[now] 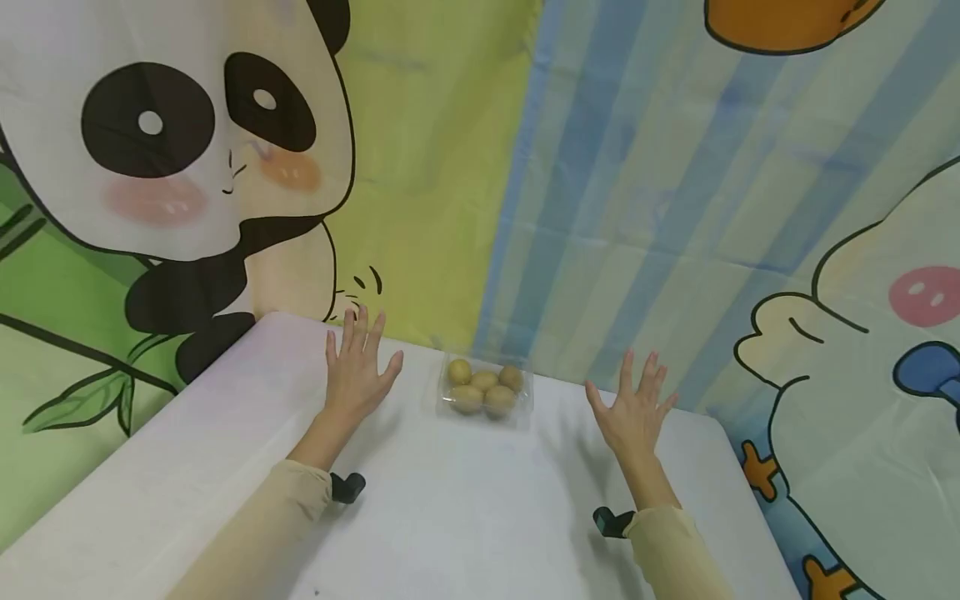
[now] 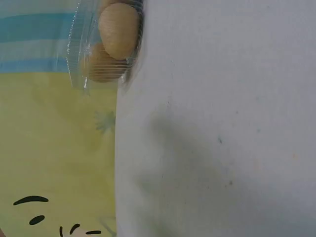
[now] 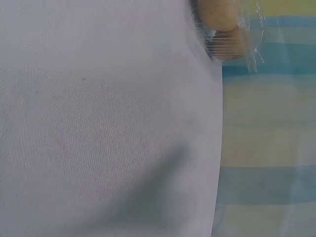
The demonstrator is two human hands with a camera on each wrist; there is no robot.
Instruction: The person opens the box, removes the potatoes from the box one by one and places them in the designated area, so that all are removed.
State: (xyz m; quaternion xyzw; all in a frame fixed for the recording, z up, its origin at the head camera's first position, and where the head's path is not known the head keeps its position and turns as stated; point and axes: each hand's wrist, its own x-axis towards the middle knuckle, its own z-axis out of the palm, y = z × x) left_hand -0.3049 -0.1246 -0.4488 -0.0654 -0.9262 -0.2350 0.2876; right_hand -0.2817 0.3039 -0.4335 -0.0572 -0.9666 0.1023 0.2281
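A clear plastic package (image 1: 486,419) of several round, yellow-brown items lies near the far edge of the white table. They resemble small potatoes or kiwifruit; I cannot tell which. To the left of the package my left hand (image 1: 354,375) is held over the table, fingers spread and nothing in its grasp. On the other side, my right hand (image 1: 633,417) hovers with its fingers fanned out, also holding nothing. In the left wrist view, part of the package (image 2: 118,32) appears at the top; a corner of it (image 3: 229,44) shows at the top of the right wrist view.
The white table (image 1: 465,517) ends just behind the package. Beyond it hangs a printed cloth (image 1: 435,167) with a panda, stripes and other cartoon figures. Small dark wrist-camera mounts (image 1: 348,488) stick out from both sleeves.
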